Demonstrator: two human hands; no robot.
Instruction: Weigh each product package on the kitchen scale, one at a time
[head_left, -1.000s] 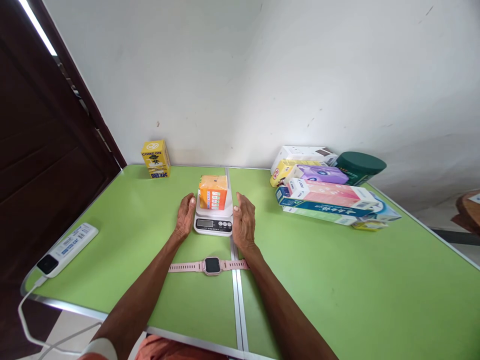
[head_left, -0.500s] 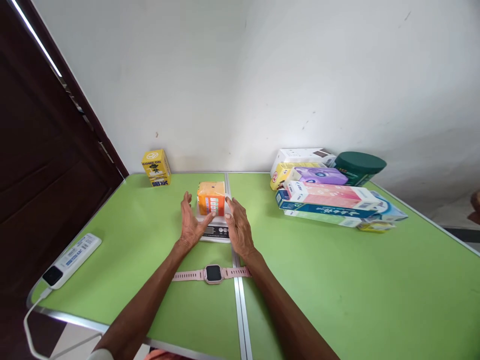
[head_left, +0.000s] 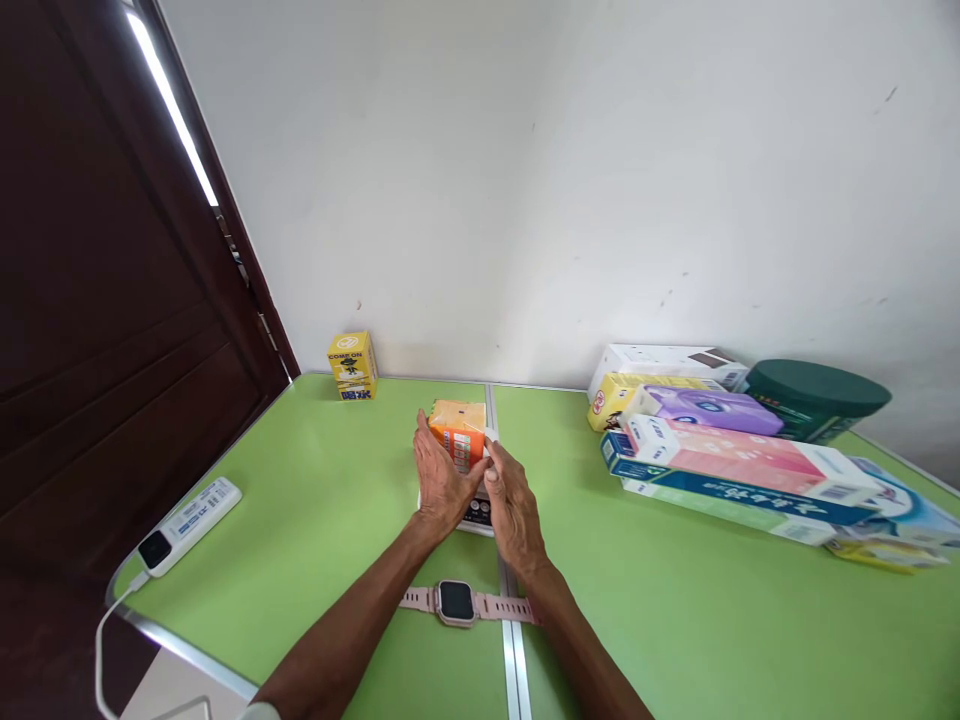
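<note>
Visibly, the orange pack shows print nearward, its long axis unclear.

1. The left hand is bare, slender in the fingers, with a lean, bare left forearm behind it.
2. Well behind that hand I catch a whitish sleeve edge, little of it showing.
3. The right hand is bare too, its right forearm uncovered as far as I see.
</note>
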